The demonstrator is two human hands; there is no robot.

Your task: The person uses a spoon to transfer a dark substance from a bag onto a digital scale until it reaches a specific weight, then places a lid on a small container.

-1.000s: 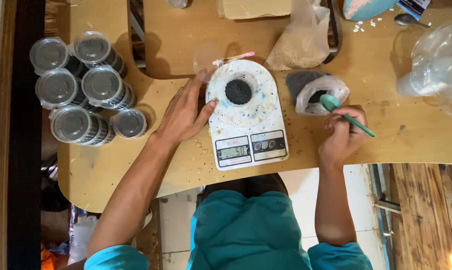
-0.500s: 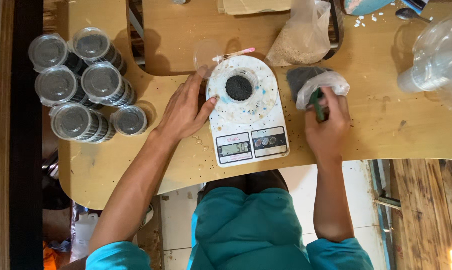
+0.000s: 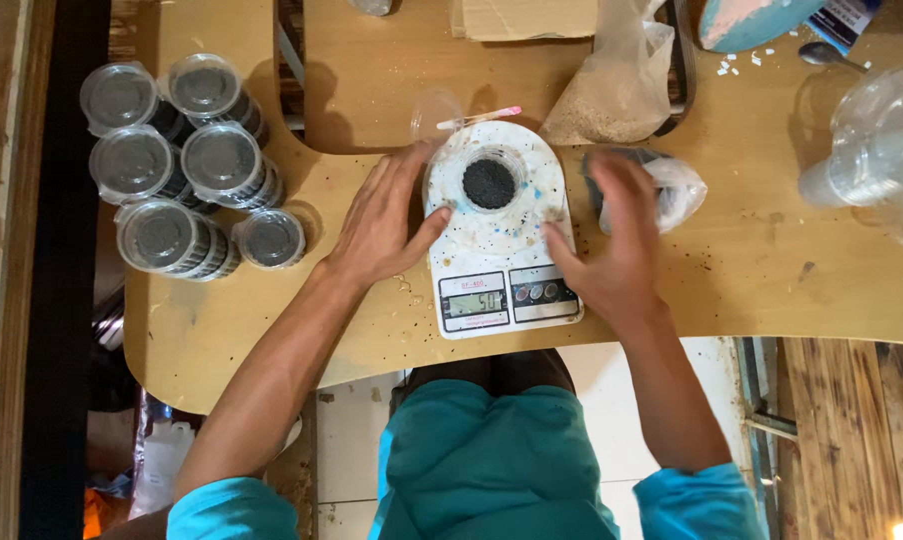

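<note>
Cup [image 3: 489, 181] of dark grains sits on the scale [image 3: 498, 232]; light, thin-walled, best held by its rim. Left hand [image 3: 383, 222] lies open beside it; right hand [image 3: 611, 250], blurred, seemingly open, empty

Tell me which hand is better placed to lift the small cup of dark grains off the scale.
Probably the left hand. It rests flat against the scale, thumb pointing toward the cup of dark grains. The right hand looks motion-blurred between the scale and the plastic bag, so it seems less settled.
</note>
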